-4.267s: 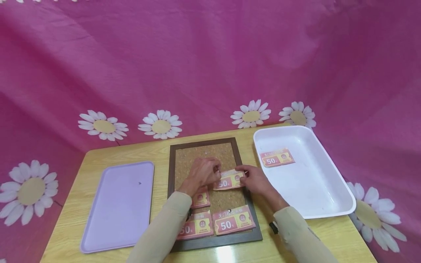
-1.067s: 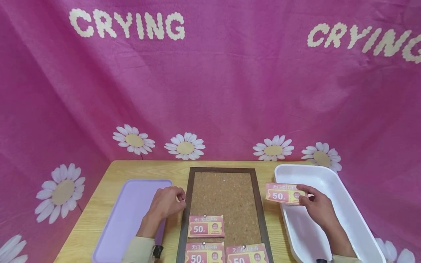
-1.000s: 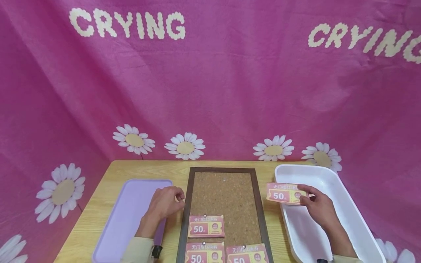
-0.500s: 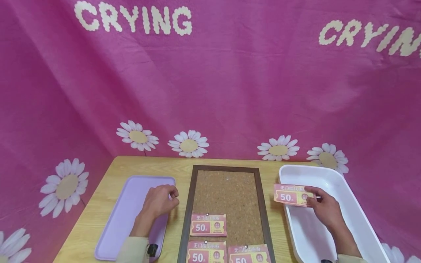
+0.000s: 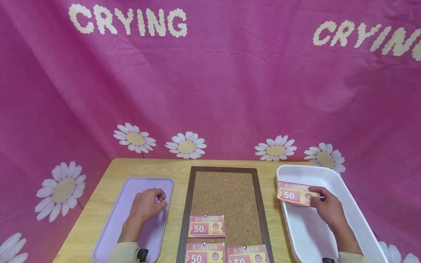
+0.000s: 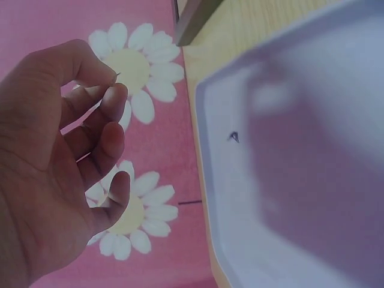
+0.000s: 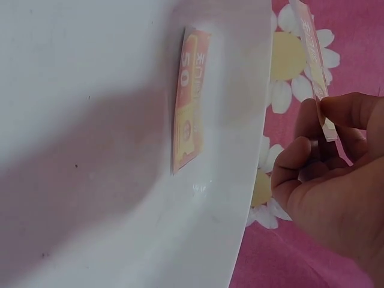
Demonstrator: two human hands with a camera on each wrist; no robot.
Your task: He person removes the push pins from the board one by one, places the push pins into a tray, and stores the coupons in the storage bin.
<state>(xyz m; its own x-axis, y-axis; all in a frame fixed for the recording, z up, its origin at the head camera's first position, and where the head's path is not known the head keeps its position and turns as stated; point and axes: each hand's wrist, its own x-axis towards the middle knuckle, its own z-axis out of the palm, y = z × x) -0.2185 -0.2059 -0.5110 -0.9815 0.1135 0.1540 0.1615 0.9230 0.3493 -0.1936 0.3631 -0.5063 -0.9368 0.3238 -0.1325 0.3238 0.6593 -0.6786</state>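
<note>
My left hand [image 5: 147, 204] is above the purple tray [image 5: 115, 223], thumb and index finger pinching a thumbtack [image 6: 117, 75] whose thin point shows in the left wrist view. A small dark tack [image 6: 233, 137] lies in that tray. Over the near-left rim of the white tray [image 5: 306, 226], my right hand [image 5: 329, 206] holds a pink and yellow coupon [image 5: 292, 193] by its right end. Another coupon [image 7: 191, 102] lies in the white tray, mostly hidden in the head view. Between the hands lies the framed corkboard [image 5: 230, 193], with coupons [image 5: 206, 226] tacked to its lower part.
The wooden table [image 5: 154, 166] carries both trays and the board. A pink cloth [image 5: 223, 91] with printed daisies and lettering hangs behind and at the sides. The white tray's raised rim [image 5: 353, 204] stands above the tabletop.
Earlier both hands were at a coupon on the corkboard; it has come off. The left hand has moved left over the purple tray, the right hand rightward to the white tray with the coupon.
</note>
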